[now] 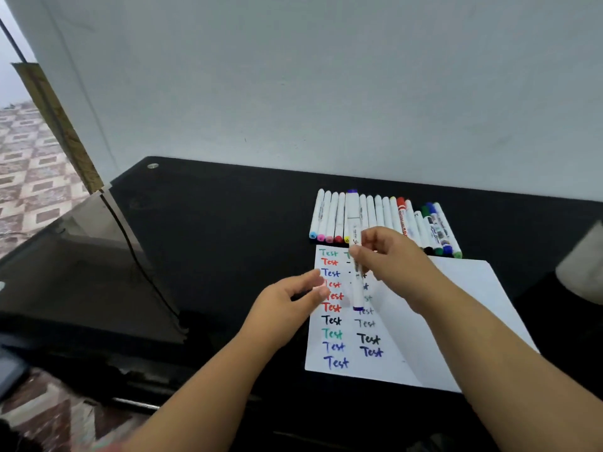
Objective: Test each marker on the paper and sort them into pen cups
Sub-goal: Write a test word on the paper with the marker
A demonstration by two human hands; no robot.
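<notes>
Right hand (388, 256) pinches a white marker (357, 272), held over the paper (463, 308), purple end toward 6 o'clock. Left hand (290, 301), fingers loosely apart, hovers at 9 o'clock. Row of markers (378, 216) lies on the counter (228, 223) at 12 o'clock.

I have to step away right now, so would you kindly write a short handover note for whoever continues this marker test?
Right hand holds a white marker with a dark blue end upright over the paper. Whether it is capped I cannot tell.
Left hand is open, hovering at the paper's left edge, holding nothing.
The row of markers lies on the black table just behind the paper.
Done: two columns of "Test" words in several colours fill the paper's left part.
Left: finish with the held marker, then sort. No pen cups are in view, and no marker looks sorted yet.
</notes>
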